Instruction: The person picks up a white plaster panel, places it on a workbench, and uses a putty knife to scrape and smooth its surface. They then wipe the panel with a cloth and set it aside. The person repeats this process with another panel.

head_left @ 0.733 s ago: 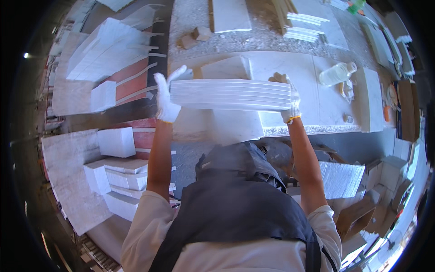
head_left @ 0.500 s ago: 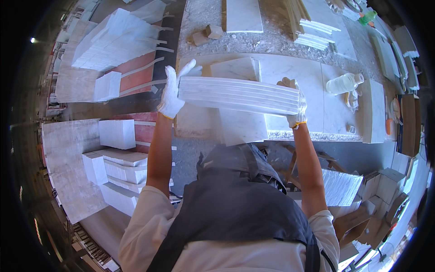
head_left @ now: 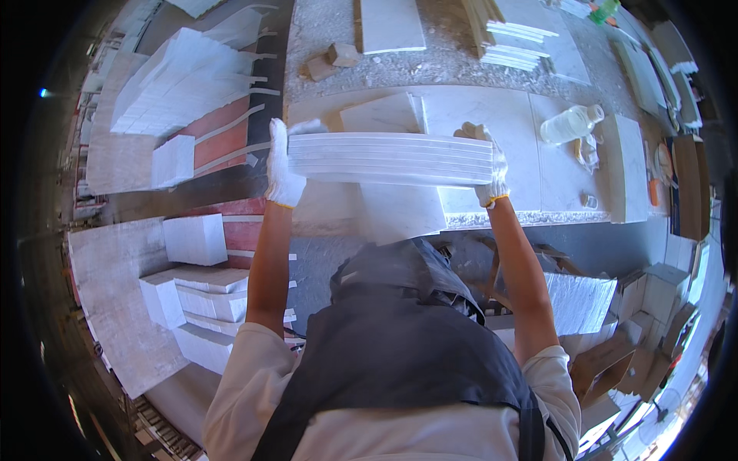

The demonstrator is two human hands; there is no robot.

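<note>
Between my two hands I hold a stack of white stone tiles point(head_left: 390, 159), long edges toward me, raised over the work table. My left hand point(head_left: 282, 165), in a white knit glove, presses the stack's left end. At the right end my gloved right hand point(head_left: 493, 163) grips it, fingers curled over the far side. Beneath the stack lie loose marble tiles; one tile point(head_left: 401, 211) juts over the table's near edge, another tile point(head_left: 380, 114) shows just beyond the stack.
A clear plastic bottle point(head_left: 573, 124) lies on the marble slab point(head_left: 492, 104) at right. Behind stand small brown blocks point(head_left: 344, 54) and a pile of tiles point(head_left: 515, 46). Stacked white tiles point(head_left: 184, 81) sit on pallets at left. Cardboard boxes point(head_left: 603, 361) are at lower right.
The stack has levelled from a slight tilt, its left end dropping a little, and both hands have moved with it. The whole view has shifted slightly.
</note>
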